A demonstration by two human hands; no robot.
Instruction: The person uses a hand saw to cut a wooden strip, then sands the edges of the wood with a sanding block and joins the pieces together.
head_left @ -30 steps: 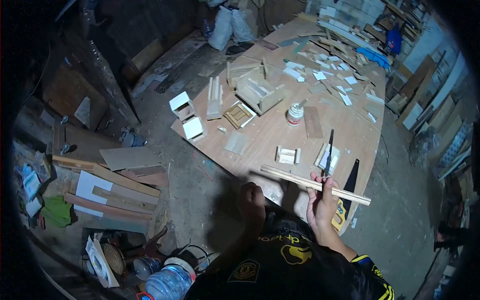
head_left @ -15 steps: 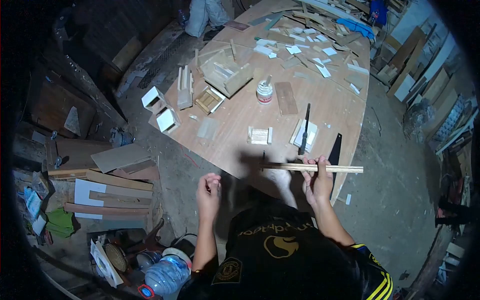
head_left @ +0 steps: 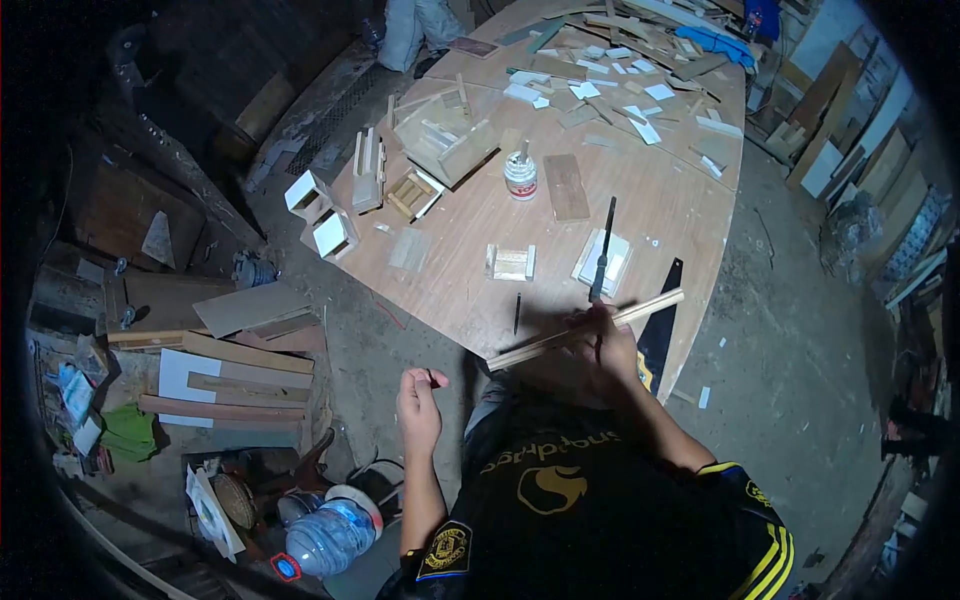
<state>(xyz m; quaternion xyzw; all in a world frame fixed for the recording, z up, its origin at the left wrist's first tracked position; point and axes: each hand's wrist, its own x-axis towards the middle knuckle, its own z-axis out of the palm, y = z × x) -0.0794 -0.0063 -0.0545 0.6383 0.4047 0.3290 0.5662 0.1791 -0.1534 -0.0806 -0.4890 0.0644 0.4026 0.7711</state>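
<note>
A long thin wooden strip [head_left: 648,305] slants over the table's near edge, its left end lower than its right. My right hand [head_left: 612,345] is closed round it near the middle, partly in shadow. My left hand [head_left: 420,405] hangs beside the table with fingers curled inward, and nothing shows in it. Just beyond the strip lie a dark pencil-like stick [head_left: 517,313] and a small wooden piece with raised ends [head_left: 511,263]. A black-handled tool with a thin dark blade [head_left: 603,255] rests on a white-topped block [head_left: 617,262]. A dark saw blade [head_left: 660,318] lies to the right.
An open white jar [head_left: 520,178] stands by a brown board [head_left: 567,188]. Wooden boxes [head_left: 445,145] sit on the table's left side, with scraps [head_left: 620,90] spread over the far end. Planks [head_left: 235,385] and a large water bottle [head_left: 330,540] are on the floor at left.
The strip has turned from nearly level to slanted, its left end dropping toward me and its right end rising. My right hand has shifted slightly left; my left hand has lowered a little.
</note>
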